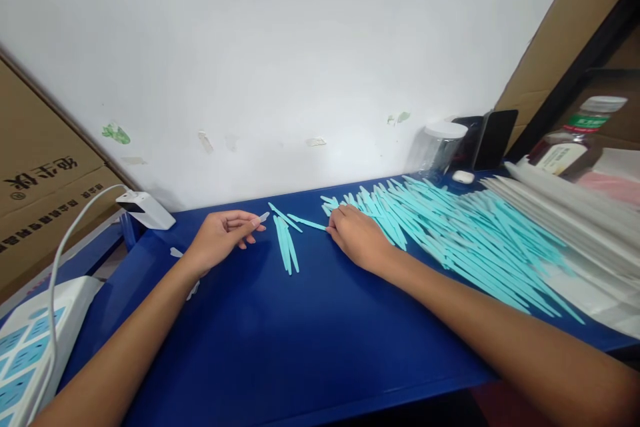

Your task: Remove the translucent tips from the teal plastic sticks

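Observation:
My left hand [225,233] is closed in a pinch on a small translucent plastic cap [264,217]. My right hand [356,233] pinches the near end of a slim turquoise eyebrow razor [309,222], whose narrow tip points left toward the cap; the two are apart. Between my hands, several more turquoise razors [285,247] lie loosely together on the blue table [280,340]. A large spread of the same razors [465,240] lies beyond and right of my right hand. Beside my left wrist are a few translucent pieces [176,252], partly hidden by the arm.
At the left are a white power strip [65,320] and a white charger [146,210] with a cable. Toward the back right stand a lidded clear jar [440,147], a black phone-like slab [495,140] and a bottle [575,137]. White packaging sheets [575,227] lie on the right.

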The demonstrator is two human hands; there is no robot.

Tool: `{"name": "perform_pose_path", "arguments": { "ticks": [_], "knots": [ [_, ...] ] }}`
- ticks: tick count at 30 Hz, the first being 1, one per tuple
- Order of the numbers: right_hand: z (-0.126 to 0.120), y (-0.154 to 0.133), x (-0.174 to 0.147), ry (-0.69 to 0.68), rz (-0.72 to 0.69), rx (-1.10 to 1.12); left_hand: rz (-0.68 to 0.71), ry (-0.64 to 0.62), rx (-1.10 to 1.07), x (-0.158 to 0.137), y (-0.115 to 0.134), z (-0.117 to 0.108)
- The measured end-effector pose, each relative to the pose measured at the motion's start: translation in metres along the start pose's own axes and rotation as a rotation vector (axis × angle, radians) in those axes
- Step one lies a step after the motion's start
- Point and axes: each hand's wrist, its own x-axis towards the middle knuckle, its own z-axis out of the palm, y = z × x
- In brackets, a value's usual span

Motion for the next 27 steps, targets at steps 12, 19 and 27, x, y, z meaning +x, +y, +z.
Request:
{"name": "perform_pose_path", "arguments": {
  "ticks": [12,19,27],
  "knots": [
    [-0.004,0.000,0.004,-0.025,-0.070,-0.166,0.009,-0.046,0.050,0.001,-0.007,-0.002],
    [-0.011,0.019,0.000,-0.022,-0.015,0.341,0.025,-0.054,0.042,0.000,-0.008,-0.003],
    [-0.015,0.022,0.000,-0.005,-0.054,0.622,0.036,-0.038,-0.040,-0.004,0.001,-0.002]
  ]
}}
